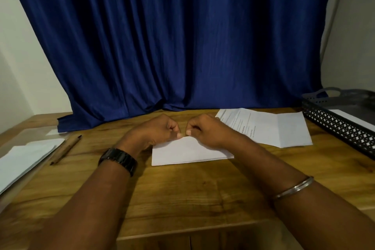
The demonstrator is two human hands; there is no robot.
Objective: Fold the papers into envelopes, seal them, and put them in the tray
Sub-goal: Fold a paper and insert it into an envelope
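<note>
1. Left hand [160, 130] and right hand [205, 131] are both curled, thumbs together, pinching the far edge of the folded paper [188, 153] mid-worktop [182, 199], probably to keep the crease even.
2. Tray [341, 128] sits at the right edge, handy for finished envelopes.

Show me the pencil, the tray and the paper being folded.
pencil [66, 149], head view, middle of its wooden shaft.
tray [341, 128], head view, its perforated near wall.
folded paper [188, 153], head view, bare white face near its front edge.
</note>
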